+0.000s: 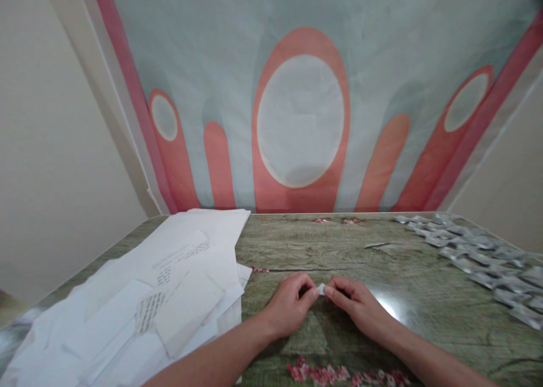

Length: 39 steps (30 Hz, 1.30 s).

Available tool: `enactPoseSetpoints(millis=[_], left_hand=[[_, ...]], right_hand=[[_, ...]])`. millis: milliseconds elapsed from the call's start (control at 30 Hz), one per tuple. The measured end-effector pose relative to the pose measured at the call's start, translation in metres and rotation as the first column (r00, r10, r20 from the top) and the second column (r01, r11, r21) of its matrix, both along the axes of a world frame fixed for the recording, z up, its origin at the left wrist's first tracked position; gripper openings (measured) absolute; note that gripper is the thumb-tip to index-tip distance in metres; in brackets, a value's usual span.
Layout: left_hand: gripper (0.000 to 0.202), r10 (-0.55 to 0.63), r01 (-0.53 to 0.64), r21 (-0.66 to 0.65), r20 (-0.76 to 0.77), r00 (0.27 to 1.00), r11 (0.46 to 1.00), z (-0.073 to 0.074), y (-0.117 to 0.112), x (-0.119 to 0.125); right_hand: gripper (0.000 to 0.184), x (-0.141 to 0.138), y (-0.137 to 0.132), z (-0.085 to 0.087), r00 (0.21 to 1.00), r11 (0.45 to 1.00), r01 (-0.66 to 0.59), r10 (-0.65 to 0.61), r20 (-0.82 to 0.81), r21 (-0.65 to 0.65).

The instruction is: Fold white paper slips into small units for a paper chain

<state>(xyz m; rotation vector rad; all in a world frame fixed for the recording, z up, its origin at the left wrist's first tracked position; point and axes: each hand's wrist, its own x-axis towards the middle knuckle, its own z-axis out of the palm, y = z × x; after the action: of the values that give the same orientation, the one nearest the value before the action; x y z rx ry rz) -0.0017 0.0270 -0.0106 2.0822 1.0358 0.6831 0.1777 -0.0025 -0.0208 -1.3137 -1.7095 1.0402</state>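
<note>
A small white piece of folded paper (321, 288) is pinched between my two hands just above the wood-patterned table (322, 251). My left hand (291, 303) curls its fingers around the paper's left side, thumb and forefinger pressed together on it. My right hand (358, 303) grips the right side the same way. The two hands meet at the fingertips in the middle of the table near me. Most of the paper is hidden by the fingers.
A loose heap of white paper sheets (169, 285), some with printed text, covers the table's left part. Several small folded paper pieces (479, 251) lie in rows at the right. A wall hanging with red arches (301, 121) hangs behind the table.
</note>
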Motion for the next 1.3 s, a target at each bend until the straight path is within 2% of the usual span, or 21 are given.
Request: enactPoseSetpoints(millis=[133, 367, 633, 933, 1100, 1300], left_hand=[[0.017, 0.002, -0.002, -0.005, 0.018, 1.0, 1.0, 0.0007, -0.001, -0.0002], [0.017, -0.015, 0.015, 0.076, -0.003, 1.0, 0.997, 0.0014, -0.0016, -0.0012], [0.013, -0.061, 0.061, 0.154, -0.005, 0.998, 0.986, 0.0006, -0.0028, -0.0007], [0.014, -0.104, 0.117, 0.216, -0.071, 0.992, 0.969, -0.0003, -0.0038, -0.0019], [0.012, -0.126, 0.159, 0.227, -0.152, 0.98, 0.961, 0.0017, -0.0056, -0.0021], [0.011, -0.112, 0.149, 0.244, -0.16, 0.981, 0.958, 0.003, -0.0069, -0.0023]], right_hand=[[0.033, -0.0003, -0.0019, 0.001, 0.999, 0.999, 0.011, -0.013, 0.044, 0.053], [0.029, -0.0038, -0.006, -0.0017, 0.985, 0.986, -0.038, 0.009, 0.174, 0.164], [0.021, -0.0047, -0.0072, -0.0034, 0.988, 0.976, -0.028, -0.006, 0.152, 0.218], [0.017, -0.0058, -0.0087, -0.0044, 0.98, 0.971, -0.018, -0.03, 0.196, 0.239], [0.018, -0.0051, -0.0093, 0.0001, 0.971, 0.971, -0.066, 0.01, 0.238, 0.231], [0.02, -0.0043, -0.0069, -0.0021, 0.974, 0.974, -0.06, 0.009, 0.225, 0.219]])
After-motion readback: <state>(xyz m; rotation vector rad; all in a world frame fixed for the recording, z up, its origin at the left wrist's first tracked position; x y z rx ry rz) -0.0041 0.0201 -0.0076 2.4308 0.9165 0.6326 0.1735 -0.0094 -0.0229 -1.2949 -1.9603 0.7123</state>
